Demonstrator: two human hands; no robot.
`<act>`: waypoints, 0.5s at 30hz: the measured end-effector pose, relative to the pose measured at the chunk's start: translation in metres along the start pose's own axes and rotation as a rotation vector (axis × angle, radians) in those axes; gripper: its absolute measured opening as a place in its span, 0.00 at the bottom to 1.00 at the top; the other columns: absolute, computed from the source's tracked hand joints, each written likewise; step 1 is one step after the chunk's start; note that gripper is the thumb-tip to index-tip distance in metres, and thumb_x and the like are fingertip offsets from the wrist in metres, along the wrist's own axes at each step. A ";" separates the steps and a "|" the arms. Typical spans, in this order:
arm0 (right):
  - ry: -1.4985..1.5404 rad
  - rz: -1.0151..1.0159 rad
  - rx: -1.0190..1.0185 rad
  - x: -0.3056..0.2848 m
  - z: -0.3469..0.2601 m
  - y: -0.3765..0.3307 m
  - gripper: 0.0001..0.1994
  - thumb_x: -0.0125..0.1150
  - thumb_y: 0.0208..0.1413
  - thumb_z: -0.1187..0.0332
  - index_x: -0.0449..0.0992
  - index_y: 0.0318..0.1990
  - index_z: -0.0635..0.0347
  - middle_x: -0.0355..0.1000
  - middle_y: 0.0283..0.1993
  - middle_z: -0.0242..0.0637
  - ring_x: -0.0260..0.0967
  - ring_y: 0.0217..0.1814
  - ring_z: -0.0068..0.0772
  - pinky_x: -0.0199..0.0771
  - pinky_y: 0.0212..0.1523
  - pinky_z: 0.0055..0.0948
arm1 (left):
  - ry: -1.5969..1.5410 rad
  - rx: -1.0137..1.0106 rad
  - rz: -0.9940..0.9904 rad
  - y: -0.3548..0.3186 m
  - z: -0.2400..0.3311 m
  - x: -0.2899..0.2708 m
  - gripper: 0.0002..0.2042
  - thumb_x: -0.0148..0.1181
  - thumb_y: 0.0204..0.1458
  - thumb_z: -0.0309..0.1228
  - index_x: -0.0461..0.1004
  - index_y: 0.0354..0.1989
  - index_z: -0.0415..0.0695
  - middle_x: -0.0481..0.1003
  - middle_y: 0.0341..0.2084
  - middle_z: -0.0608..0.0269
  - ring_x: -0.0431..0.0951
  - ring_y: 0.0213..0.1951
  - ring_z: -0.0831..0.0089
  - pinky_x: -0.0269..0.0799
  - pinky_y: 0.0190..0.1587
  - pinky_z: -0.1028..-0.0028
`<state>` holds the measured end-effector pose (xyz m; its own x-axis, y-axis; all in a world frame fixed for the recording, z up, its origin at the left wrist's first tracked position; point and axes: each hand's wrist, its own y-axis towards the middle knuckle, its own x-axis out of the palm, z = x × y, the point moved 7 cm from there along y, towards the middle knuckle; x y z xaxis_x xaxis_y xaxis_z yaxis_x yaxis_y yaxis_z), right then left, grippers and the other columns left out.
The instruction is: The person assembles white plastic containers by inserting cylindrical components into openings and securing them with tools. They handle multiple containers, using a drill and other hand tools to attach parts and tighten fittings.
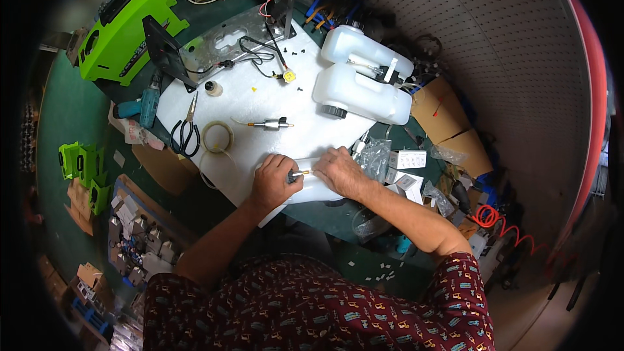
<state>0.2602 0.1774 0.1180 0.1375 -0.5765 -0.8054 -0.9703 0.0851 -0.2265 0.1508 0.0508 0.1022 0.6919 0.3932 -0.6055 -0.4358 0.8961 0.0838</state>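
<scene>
My left hand (274, 181) is closed around a small cylindrical part (298, 174) with a dark ribbed body and a brass-coloured tip pointing right. Close to that tip, the fingers of my right hand (339, 172) are pinched together; what they hold is hidden. Under both hands lies a white plastic tank (305, 192) near the front edge of the white work mat (279, 101). Beyond my left hand, a silver cylindrical pump (271, 124) with brass-coloured ends rests on the mat. A roll of tape (218, 137) and black-handled scissors (186, 131) lie to its left.
Two white tanks (364, 94) with black caps stand at the back right. Small white boxes (407, 159) and clear plastic bags (375, 159) lie beside my right forearm. Back left are a green panel (127, 32), a teal cordless drill (149, 103) and a yellow wired connector (288, 76).
</scene>
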 end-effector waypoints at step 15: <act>-0.030 0.070 -0.116 0.003 -0.003 0.002 0.01 0.65 0.58 0.73 0.80 0.35 0.59 0.73 0.34 0.39 0.71 0.42 0.43 0.71 0.47 0.39 | 0.056 -0.058 -0.045 0.003 -0.006 0.012 0.12 0.73 0.41 0.29 0.73 0.31 0.46 0.76 0.32 0.59 0.78 0.40 0.55 0.78 0.40 0.57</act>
<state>0.2586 0.1732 0.1164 0.0728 -0.5478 -0.8334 -0.9940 0.0287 -0.1057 0.1539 0.0570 0.0904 0.6790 0.3394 -0.6510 -0.4388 0.8985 0.0109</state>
